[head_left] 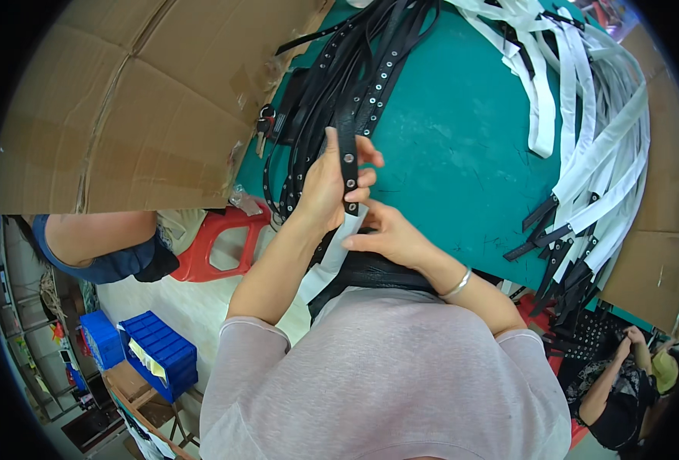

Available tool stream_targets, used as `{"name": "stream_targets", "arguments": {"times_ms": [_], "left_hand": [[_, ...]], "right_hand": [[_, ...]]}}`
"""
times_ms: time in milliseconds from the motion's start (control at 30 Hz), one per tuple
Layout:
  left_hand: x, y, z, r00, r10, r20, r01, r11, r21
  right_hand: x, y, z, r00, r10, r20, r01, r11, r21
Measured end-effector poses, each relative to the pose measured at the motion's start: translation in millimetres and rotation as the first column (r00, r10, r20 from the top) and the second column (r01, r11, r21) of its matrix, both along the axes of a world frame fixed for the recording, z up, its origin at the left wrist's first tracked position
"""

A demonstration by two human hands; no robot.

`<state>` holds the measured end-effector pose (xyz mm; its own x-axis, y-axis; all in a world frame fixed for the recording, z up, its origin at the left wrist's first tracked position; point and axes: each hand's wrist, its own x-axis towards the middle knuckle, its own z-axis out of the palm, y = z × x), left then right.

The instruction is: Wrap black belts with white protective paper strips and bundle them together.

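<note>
Black strap (346, 136), over the near edge of the green worktop (454, 153), seems light and limp; the left hand (325, 184) clasps it, the right hand (395, 236) meets the white strip (336, 251), pinch unclear. Best held across its flat sides, beside the eyelets (348, 159).

Table (450, 130), one: flat green top, scuffed pale in places. We record upon it:

Black straps (389, 65), many, set with metal eyelets; heaped lengthwise along the left edge, from the far edge toward the near one.

White strips (540, 111), many, most with black ends (539, 211); a curved sheaf down the right edge. We find some ends reaching past the near edge by the right corner.

Keys (263, 123), a small bunch; at the left edge, beside the black straps.

Black flat object (289, 96), kind unclear to us; next to the keys.

Dark thread bits (473, 247), loose; toward the near edge.
</note>
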<state>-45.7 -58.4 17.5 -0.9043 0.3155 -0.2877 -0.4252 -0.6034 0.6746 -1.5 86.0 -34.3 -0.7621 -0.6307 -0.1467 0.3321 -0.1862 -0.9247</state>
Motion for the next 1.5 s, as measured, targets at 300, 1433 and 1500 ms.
{"name": "stream_targets", "arguments": {"times_ms": [300, 1433, 1500], "left_hand": [[-19, -4, 8, 0.966, -0.148, -0.214, 0.013, 0.850, -0.527], [90, -59, 45, 0.824, -0.546, -0.153, 0.454, 0.797, -0.398], [70, -44, 67, 0.779, -0.579, -0.239, 0.466, 0.791, -0.397]], "right_hand": [[11, 4, 10, 0.994, 0.101, 0.052, -0.111, 0.966, 0.234], [-49, 20, 144, 0.694, -0.470, -0.545, 0.500, 0.860, -0.105], [-53, 25, 166, 0.648, -0.465, -0.604, 0.492, 0.860, -0.135]]}}
